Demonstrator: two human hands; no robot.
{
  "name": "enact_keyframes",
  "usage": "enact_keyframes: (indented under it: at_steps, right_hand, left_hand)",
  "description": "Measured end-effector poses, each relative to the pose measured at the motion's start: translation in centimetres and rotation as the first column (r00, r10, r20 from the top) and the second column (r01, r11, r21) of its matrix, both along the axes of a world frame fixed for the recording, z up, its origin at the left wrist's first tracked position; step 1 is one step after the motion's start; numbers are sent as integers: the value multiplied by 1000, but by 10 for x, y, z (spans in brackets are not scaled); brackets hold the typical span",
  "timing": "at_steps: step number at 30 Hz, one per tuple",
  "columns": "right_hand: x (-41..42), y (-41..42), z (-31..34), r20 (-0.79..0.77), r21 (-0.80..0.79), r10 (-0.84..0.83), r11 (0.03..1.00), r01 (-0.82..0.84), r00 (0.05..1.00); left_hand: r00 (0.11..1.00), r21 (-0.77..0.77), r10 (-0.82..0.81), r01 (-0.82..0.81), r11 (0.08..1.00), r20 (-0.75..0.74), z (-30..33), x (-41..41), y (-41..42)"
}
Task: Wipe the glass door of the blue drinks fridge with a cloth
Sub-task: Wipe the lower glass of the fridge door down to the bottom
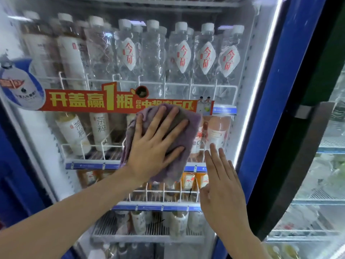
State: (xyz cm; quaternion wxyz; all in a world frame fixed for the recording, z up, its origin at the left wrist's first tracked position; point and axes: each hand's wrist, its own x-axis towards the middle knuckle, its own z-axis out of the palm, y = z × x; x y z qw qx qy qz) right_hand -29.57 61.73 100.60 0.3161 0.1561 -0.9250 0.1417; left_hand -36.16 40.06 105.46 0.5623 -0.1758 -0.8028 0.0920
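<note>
Purple cloth [188,139] lies flat against the glass door [186,75] under the spread left hand [155,144], while the right hand [220,186] rests beside it, fingers straight, holding nothing.

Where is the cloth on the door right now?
The purple cloth lies mid-door under the flat left hand, just below the red banner, with the right hand beside it.
</note>
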Motion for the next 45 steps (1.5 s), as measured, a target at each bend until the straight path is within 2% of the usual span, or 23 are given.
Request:
enact_keyframes:
  at_steps: [6,10,13,17,20,23,27,29,33,35,39,45]
  right_hand:
    - [0,15,1,24,-36,110,993,-109,994]
    - [-3,28,-1,12,-84,230,970,-228,973]
    - [-3,38,1,0,-84,278,957,-277,961]
    - [0,60,5,-123,-101,211,969,-224,970]
    - [0,77,6,-188,-132,129,979,-156,974]
    - [-2,91,4,-169,-156,14,987,-41,986]
    - [-7,101,1,-101,-101,-30,995,20,994]
    - [-7,103,1,-72,-68,-30,997,25,997]
    - [-7,106,2,-32,-46,-28,999,27,999]
    - [-8,108,2,-24,-35,-25,999,24,999]
    - [-10,112,1,-20,-15,-18,1000,17,1000]
    - [-11,115,0,-44,3,3,1000,-3,999]
  left_hand:
    - [999,23,31,-30,999,-28,-35,-5,12]
    - [997,-155,0,12,988,83,-99,0,19]
    - [989,-143,18,3,990,148,-118,4,23]
    - [984,-119,22,0,993,178,-90,9,29]
    - [993,19,9,-11,1000,119,-38,4,53]
    - [999,125,-15,9,992,41,0,-6,81]
    - [1000,149,22,-19,989,-19,-9,-16,91]
    - [999,123,31,-32,992,11,-29,-16,92]
    - [993,-31,29,-26,999,110,-93,-5,95]
    - [989,-11,37,-35,999,144,-106,1,101]
    - [988,69,17,-28,997,152,-84,3,116]
    - [999,138,-20,14,990,40,4,-17,144]
